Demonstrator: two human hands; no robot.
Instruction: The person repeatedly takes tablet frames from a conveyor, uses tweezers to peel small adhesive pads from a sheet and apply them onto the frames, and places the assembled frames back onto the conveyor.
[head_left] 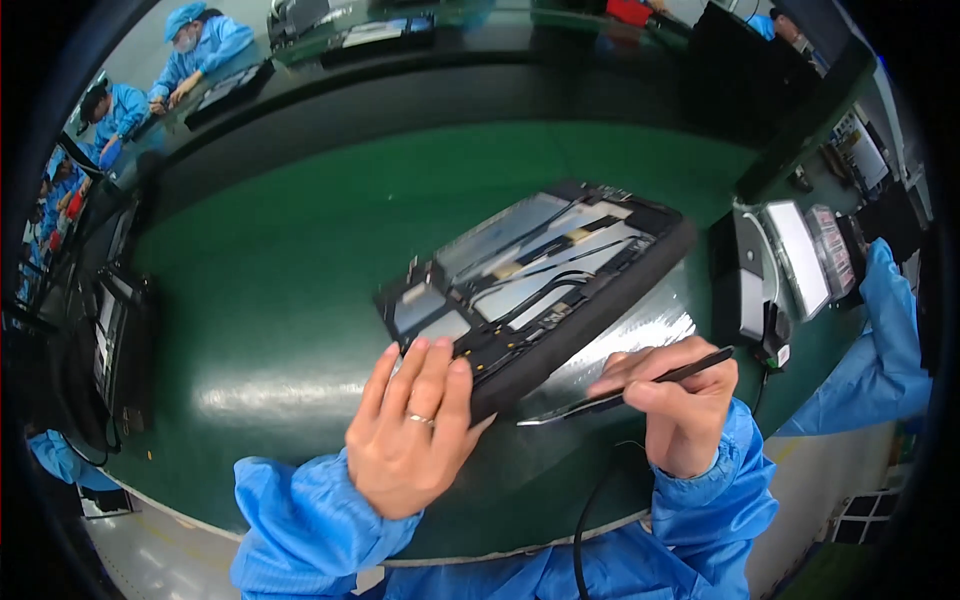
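left hand [415,430] on boxy device [545,285]; right hand [690,400]: slim metal-tipped tool [592,404]

Bright indoor light leaves white glare on the green table [270,240], at lower left and beside the opened device [555,265], which looks slightly blurred. Fisheye distortion bends straight edges; corners are black.

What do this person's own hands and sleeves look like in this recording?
Both hands are bare. The left hand wears a plain metallic ring; no ring shows on the right hand. Both arms have loose, wrinkled, bright blue sleeves gathered at the wrists.
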